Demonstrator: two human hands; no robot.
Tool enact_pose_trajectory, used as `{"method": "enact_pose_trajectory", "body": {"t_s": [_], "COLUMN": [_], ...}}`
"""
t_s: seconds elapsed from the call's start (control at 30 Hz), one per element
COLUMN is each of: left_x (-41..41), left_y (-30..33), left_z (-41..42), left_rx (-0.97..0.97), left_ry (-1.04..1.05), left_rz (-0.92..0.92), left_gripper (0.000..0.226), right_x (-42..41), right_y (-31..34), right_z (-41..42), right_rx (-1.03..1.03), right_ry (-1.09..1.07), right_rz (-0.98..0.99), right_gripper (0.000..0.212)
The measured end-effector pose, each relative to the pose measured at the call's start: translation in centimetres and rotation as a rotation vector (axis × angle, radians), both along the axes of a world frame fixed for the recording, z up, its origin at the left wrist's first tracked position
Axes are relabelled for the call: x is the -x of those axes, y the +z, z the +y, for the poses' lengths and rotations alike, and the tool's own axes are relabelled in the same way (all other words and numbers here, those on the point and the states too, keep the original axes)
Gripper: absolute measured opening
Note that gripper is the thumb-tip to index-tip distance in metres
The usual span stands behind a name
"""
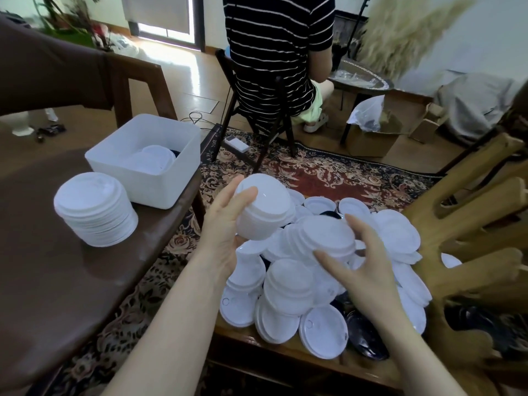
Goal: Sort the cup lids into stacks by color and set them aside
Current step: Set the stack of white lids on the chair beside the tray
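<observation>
Above the lid pile (323, 281), our left hand (225, 224) grips a white stack (261, 212); our right hand (363, 264) pinches another lid (328, 235).

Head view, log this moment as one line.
left hand: holds white stack | right hand: grips lids on pile | done stack on table | bin: some lids

Two hands (225, 224), one white bin (145, 164), one finished stack of white lids (95, 208); loose lids (288, 284) number perhaps several dozen.
</observation>
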State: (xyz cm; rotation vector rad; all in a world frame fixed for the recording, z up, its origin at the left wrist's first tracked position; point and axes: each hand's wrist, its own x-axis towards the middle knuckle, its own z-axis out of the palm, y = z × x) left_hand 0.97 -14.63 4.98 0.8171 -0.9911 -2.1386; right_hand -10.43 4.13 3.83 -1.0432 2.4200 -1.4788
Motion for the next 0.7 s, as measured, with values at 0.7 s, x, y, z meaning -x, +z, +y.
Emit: {"method": "enact_pose_trajectory", "body": {"t_s": [0.7], "left_x": [1.5], "left_y": [-0.1], "left_z": [5.4], "left_rx": [0.043], "left_ry": [-0.377], "left_rz": [-0.036], "left_gripper": [0.055], "right_x": [2.0], "right_y": [3.5], "right_z": [0.4], "right_rx": [0.020], "right_ry": [0.318], "right_rz": [-0.152], "right_gripper": [0.062]}}
